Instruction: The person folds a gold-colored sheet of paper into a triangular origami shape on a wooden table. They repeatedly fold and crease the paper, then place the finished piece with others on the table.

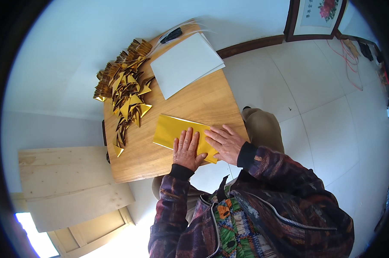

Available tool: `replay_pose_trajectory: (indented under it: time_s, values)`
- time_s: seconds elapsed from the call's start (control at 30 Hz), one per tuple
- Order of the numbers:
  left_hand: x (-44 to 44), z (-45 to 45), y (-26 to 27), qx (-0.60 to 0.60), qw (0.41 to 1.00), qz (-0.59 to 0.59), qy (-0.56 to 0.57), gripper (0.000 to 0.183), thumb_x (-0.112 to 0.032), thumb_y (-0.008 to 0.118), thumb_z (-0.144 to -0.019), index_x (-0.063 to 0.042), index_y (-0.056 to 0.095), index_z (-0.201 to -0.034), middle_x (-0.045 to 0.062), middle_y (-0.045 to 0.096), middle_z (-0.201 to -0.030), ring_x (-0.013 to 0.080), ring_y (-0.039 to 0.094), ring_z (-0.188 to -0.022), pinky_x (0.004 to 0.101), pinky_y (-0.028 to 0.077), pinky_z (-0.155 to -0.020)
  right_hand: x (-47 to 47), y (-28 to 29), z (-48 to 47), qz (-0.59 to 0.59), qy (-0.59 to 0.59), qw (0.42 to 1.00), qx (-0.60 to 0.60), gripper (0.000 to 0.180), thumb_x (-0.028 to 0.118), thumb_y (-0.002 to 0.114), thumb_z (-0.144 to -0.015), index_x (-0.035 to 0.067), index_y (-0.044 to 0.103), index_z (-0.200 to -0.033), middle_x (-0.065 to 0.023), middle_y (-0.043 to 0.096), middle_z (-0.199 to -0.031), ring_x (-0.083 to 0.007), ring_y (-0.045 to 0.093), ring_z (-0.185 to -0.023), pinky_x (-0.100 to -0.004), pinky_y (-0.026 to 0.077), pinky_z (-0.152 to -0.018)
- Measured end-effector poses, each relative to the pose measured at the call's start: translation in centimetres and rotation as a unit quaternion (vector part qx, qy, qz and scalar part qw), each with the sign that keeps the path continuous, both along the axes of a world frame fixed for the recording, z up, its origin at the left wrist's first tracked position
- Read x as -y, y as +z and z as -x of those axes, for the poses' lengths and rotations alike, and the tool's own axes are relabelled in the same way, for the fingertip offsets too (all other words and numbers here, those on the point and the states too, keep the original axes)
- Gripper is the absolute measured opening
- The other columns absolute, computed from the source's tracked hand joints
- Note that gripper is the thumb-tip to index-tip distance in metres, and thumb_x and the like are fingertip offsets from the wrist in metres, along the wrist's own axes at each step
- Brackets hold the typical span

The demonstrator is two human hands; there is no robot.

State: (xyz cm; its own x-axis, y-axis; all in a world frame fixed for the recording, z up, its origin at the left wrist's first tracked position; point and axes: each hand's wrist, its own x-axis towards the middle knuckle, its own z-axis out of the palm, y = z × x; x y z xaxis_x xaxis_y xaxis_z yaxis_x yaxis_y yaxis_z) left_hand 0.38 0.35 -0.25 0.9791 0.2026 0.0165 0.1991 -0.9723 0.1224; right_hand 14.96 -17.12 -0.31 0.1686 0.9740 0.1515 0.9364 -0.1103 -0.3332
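Note:
A sheet of gold foil paper [168,129], folded into a long strip with white edges showing, lies flat near the front of the wooden table. My left hand [186,150] rests palm down on its middle, fingers spread a little. On the strip's right end lies my right hand [225,143], also flat, its fingertips pointing left. Neither hand grips anything. Part of the strip is hidden beneath both hands. Along the table's left side runs a heap of folded gold paper triangles [126,96], with tightly stacked bundles [117,66] of folded pieces behind it.
A stack of white sheets [188,64] lies on the back of the wooden table [201,100]. Beyond it are a black object [172,34] and thin clear strands. A pale wooden board [72,183] stands left of the table. My knee [263,125] is beside the table's right edge.

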Motion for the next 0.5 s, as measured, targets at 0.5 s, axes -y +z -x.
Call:
replay_pose_trajectory:
  time_s: [0.5]
  values:
    - [2.2,3.9,0.9,-0.008,0.996,0.046,0.07,0.098,-0.047,0.072,-0.074,-0.007,0.024,-0.15,0.02,0.019,-0.156,0.0396,0.018,-0.143,0.0528,0.018,-0.113,2.1,0.1,-0.8,0.024,-0.012,0.999,-0.029,0.061,0.043,0.058,-0.09,0.01,0.046,-0.139,-0.004,0.036,-0.15,-0.0185,0.026,-0.141,-0.0481,0.014,-0.116]
